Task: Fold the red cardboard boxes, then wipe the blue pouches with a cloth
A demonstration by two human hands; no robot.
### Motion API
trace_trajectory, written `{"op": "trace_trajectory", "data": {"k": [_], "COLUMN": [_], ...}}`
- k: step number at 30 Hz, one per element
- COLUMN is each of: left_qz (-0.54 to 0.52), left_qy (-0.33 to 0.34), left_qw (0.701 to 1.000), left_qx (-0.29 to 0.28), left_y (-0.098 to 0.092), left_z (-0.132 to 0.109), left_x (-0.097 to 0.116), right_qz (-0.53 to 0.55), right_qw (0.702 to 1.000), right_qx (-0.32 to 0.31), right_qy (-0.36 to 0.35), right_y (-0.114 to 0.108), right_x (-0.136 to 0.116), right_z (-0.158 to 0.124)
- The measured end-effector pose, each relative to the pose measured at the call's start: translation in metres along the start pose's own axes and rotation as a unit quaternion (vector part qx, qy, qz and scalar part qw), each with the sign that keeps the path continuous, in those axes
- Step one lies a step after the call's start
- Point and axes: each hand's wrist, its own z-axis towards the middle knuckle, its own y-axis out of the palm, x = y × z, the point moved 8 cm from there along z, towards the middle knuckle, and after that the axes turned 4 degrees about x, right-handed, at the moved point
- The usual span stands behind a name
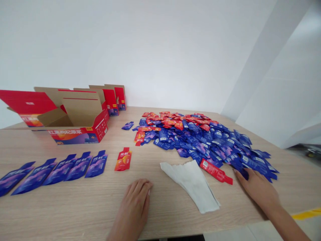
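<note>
Evidently the laying-out has barely begun: five blue sachets [60, 169] lie in a neat overlapping row at the near left of the wooden table [75, 214], with one orange sachet [123, 160] set just beside the row's right end. By my reckoning nearly everything is left to do, since the big heap of blue and red sachets [200, 137] sprawls over the right half of the table. The open carton [80, 125] behind the row looks to have nothing in it, as far as I can see into it, and more open cartons [114, 98] stand by the wall. The left hand [136, 197] lies flat and relaxed on bare wood, holding nothing. The right hand [255, 187] reaches to the heap's near edge with its fingertips on a dark blue sachet [242, 173]; whether it has pinched it I cannot tell. A red sachet [215, 171] lies just left of those fingers, touching a crumpled white tissue [193, 184]. Open wood runs between the row and the tissue, so there is room to move there. On the right the heap comes close to the table's edge.
</note>
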Motion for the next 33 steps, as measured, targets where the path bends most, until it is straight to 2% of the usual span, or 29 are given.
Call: {"op": "trace_trajectory", "data": {"k": [6,14,21,26,29,33], "left_qz": [0.002,-0.007,-0.006,-0.011,-0.015,-0.018], "left_qy": [0.003,0.005,0.006,-0.003,-0.007,-0.019], "left_qw": [1.000,1.000,1.000,1.000,0.999,0.999], "left_qx": [-0.013,-0.026,-0.024,-0.028,-0.033,-0.041], "left_y": [-0.001,0.003,0.003,0.003,0.003,0.004], "left_z": [0.001,0.000,0.000,0.000,0.000,-0.001], "left_x": [0.001,0.000,0.000,-0.001,-0.001,-0.001], "right_qz": [-0.113,-0.133,-0.136,-0.127,-0.117,-0.084], "right_qw": [0.990,0.984,0.984,0.984,0.988,0.991], "right_qx": [-0.085,-0.108,-0.101,-0.103,-0.092,-0.100], "right_qy": [-0.006,-0.041,-0.060,-0.064,-0.045,0.010], "right_y": [-0.001,0.000,-0.013,-0.005,-0.001,-0.004], "right_x": [-0.016,-0.013,-0.025,-0.025,-0.015,0.014], "right_z": [-0.024,-0.054,-0.046,-0.044,-0.042,-0.030]}}
